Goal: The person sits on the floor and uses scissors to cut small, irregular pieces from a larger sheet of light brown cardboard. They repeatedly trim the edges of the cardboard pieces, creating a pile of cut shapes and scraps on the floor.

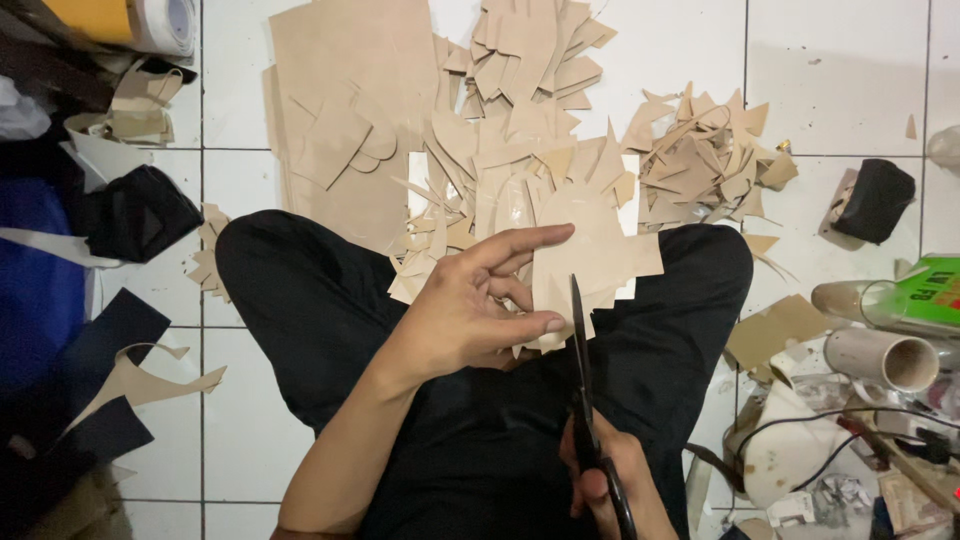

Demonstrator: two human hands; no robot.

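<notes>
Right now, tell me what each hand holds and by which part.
Left hand pinches the tan sheet piece at its lower left edge. Right hand grips the black scissors by the handles.

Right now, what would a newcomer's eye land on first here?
The left hand holds a tan sheet mid-frame while the right hand works dark scissors into its edge. Beyond the person's lap, heaps of tan offcuts cover the white tiled floor.

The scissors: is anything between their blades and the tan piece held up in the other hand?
Nothing visible. The scissors, gripped by the right hand, already meet the edge of the tan piece that the left hand holds.
</notes>
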